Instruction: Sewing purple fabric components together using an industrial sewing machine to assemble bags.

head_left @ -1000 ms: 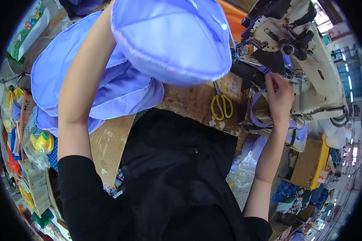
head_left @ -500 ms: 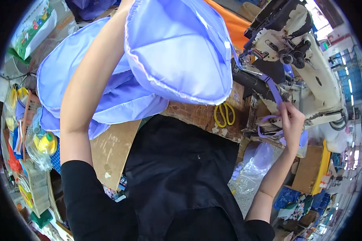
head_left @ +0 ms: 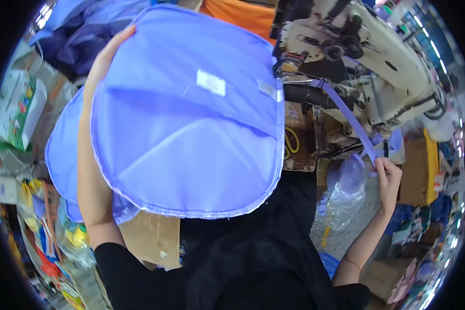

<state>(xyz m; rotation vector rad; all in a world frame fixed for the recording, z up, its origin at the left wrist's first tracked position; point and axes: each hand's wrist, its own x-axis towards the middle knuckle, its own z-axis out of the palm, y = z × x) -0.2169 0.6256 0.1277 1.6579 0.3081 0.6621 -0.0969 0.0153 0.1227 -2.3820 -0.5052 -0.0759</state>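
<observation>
A large rounded panel of periwinkle-purple fabric (head_left: 191, 144) is spread before me, with a pale stitched rim and a small white label (head_left: 211, 82). At its upper left edge my left hand (head_left: 116, 44) grips the cloth, most of the fingers hidden behind it. The panel's right edge lies against the working end of a worn, cream-coloured sewing machine (head_left: 382, 57). From there a narrow purple binding strip (head_left: 349, 113) runs down to the right. Pinched between the thumb and fingers of my right hand (head_left: 389, 175), that strip is stretched fairly straight.
More purple fabric (head_left: 62, 147) hangs beyond my left forearm. Yellow-handled scissors (head_left: 291, 142) lie on the worn wooden table (head_left: 302, 157), partly covered by the panel. Orange cloth (head_left: 237, 15) is at the back. Clear plastic (head_left: 346, 201) and a cardboard box (head_left: 416, 170) stand at right.
The panel has swung down and turned flatter toward me, its edge now at the machine. My left hand has come into view. My right hand has drawn the strip downward and straighter.
</observation>
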